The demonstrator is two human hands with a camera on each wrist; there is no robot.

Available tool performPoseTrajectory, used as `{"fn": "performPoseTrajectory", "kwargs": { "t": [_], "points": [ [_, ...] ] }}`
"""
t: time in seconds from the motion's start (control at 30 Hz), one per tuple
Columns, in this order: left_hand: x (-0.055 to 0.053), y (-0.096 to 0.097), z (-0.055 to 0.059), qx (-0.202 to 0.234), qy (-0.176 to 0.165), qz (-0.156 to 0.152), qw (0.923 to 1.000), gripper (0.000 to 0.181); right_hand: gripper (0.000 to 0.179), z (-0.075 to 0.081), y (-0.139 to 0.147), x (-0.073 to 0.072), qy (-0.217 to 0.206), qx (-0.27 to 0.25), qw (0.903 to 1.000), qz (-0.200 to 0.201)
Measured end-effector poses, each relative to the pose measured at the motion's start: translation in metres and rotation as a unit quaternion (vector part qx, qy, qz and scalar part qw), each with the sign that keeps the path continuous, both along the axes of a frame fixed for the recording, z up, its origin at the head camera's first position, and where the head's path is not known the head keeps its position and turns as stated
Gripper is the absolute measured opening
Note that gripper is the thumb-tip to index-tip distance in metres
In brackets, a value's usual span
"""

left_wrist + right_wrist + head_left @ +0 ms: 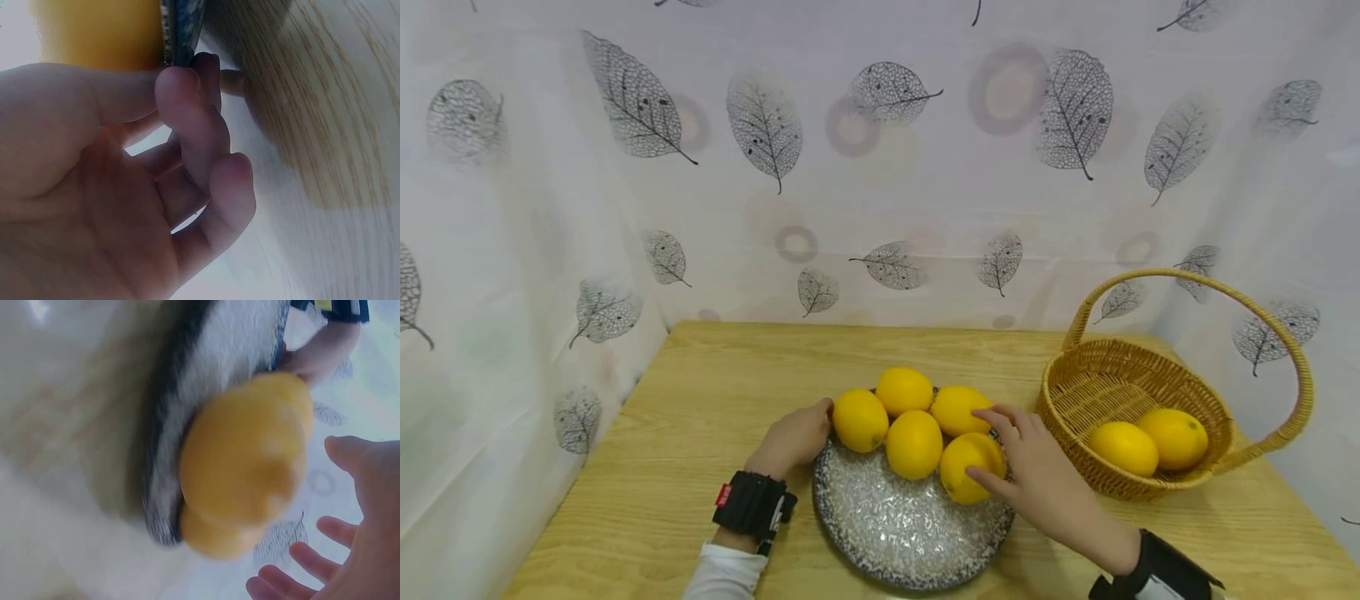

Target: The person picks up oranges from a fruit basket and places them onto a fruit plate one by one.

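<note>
Several yellow lemons (913,446) sit together on the far half of a round grey speckled plate (910,533) with a dark rim. My left hand (797,437) pinches the plate's left rim; the left wrist view shows the rim (180,34) between thumb and fingers, with a lemon (94,31) just inside. At the plate's right side, my right hand (1037,471) spreads its fingers beside the nearest lemon (962,482). In the right wrist view a gap shows between those spread fingers (315,561) and the lemon (240,456).
A wicker basket (1067,446) with a tall arched handle stands on the wooden table (700,400) to the right, with two lemons (1172,439) inside. Behind and beside the table hangs a white curtain (887,192) printed with leaves.
</note>
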State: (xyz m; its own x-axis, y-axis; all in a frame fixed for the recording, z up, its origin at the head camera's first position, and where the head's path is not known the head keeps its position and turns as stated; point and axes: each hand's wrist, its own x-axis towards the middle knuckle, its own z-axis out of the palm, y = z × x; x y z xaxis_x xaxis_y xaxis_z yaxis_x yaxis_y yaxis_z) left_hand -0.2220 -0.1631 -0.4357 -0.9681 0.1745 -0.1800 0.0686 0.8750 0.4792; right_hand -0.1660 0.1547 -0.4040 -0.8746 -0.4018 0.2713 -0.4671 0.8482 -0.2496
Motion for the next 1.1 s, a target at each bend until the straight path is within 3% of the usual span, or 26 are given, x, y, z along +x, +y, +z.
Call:
{"fn": "performPoseTrajectory", "kwargs": {
  "t": [0.33,0.53,0.8,1.1],
  "points": [
    [-0.001,-0.001,0.001,-0.002,-0.003,0.002,1.0000,0.038,0.039,0.042,0.046,-0.037,-0.031,0.059,0.9977,-0.012],
    [-0.002,-0.003,-0.001,-0.006,0.003,0.002,1.0000,0.038,0.042,0.061,0.082,-0.068,-0.082,0.099,0.9912,-0.033],
    [-0.002,-0.002,-0.004,-0.003,0.001,-0.004,1.0000,0.037,0.040,0.050,0.131,-0.108,-0.112,0.127,0.9850,-0.034],
    [-0.002,-0.001,-0.001,-0.007,0.001,-0.009,0.9999,0.039,0.042,0.036,0.177,-0.121,-0.173,0.148,0.9726,-0.049]
  ]
}}
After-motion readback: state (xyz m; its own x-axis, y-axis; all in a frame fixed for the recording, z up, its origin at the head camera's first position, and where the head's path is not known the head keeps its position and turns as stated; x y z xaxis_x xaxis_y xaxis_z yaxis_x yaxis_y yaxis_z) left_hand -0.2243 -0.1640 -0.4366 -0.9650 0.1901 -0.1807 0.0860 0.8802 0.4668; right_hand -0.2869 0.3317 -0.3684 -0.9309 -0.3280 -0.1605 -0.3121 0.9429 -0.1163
